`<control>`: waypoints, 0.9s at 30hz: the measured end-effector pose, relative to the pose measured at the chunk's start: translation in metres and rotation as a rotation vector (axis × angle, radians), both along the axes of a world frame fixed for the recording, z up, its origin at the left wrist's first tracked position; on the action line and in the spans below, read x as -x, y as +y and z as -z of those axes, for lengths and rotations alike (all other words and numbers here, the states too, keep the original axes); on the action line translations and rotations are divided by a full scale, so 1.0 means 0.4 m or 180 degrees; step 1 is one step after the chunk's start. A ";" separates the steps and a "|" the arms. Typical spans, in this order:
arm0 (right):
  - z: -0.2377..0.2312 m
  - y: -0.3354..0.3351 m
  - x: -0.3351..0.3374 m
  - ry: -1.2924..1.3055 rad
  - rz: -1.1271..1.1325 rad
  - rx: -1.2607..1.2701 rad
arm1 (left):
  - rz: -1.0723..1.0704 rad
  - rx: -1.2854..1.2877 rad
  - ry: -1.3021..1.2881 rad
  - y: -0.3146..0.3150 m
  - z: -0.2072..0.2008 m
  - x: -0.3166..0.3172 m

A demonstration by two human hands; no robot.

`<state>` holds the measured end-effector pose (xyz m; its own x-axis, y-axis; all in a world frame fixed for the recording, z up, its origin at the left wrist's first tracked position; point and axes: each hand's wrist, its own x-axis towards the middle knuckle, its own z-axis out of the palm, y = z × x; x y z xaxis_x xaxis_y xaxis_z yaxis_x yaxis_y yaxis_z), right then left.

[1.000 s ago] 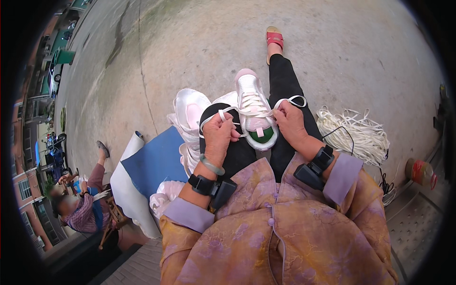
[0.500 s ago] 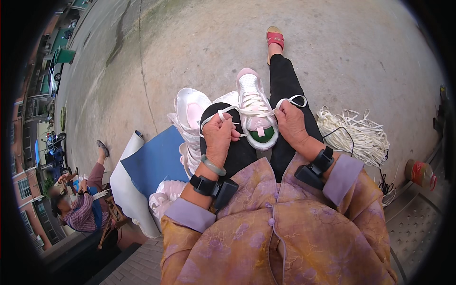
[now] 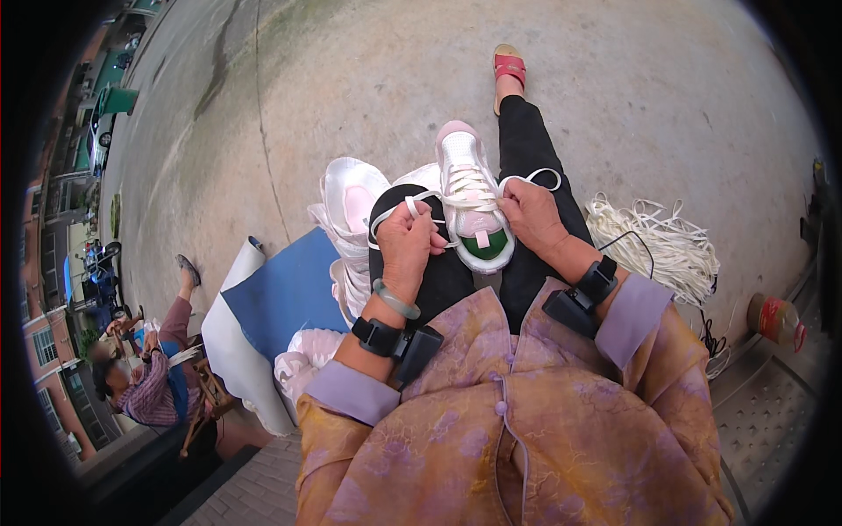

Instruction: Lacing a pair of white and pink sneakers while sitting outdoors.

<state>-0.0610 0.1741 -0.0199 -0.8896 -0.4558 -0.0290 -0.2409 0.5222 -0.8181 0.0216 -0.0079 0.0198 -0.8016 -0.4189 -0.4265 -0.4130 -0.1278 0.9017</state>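
Note:
A white and pink sneaker (image 3: 474, 188) with a green insole rests on my lap between my thighs, its toe pointing away from me. A white shoelace (image 3: 469, 187) is threaded through its eyelets, with loose ends to both sides. On the left of the shoe, my left hand (image 3: 410, 238) is closed around one end, which loops over its fingers. My right hand (image 3: 532, 215) pinches the other end close to the shoe's right edge; a loop stands out beyond its fingers.
More white and pink shoe parts (image 3: 351, 206) are piled left of my leg, by a blue sheet (image 3: 289, 294). A heap of white laces (image 3: 653, 250) lies right, near a plastic bottle (image 3: 776, 320). Another person (image 3: 158, 377) sits at the far left.
My right hand has shifted slightly left, nearer the shoe, with the lace. The left hand stays almost in place, its lace still looped over the fingers.

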 end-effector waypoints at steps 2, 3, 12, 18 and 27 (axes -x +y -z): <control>-0.005 0.000 0.006 -0.0289 0.0041 -0.0099 | -0.0037 -0.0009 0.0023 0.003 0.001 0.007; -0.009 -0.001 0.003 -0.0288 0.0001 -0.0086 | -0.0046 0.0066 -0.0015 0.003 0.004 0.008; -0.020 0.016 -0.047 0.0390 -0.0163 -0.0337 | -0.0088 0.0457 -0.0045 0.028 0.014 0.021; -0.003 0.019 -0.050 0.0495 -0.0104 -0.0230 | -0.0053 0.0684 0.0044 0.028 0.042 0.020; 0.002 0.022 -0.048 0.0465 -0.0098 -0.0271 | 0.0167 0.1055 0.0118 0.020 0.080 0.022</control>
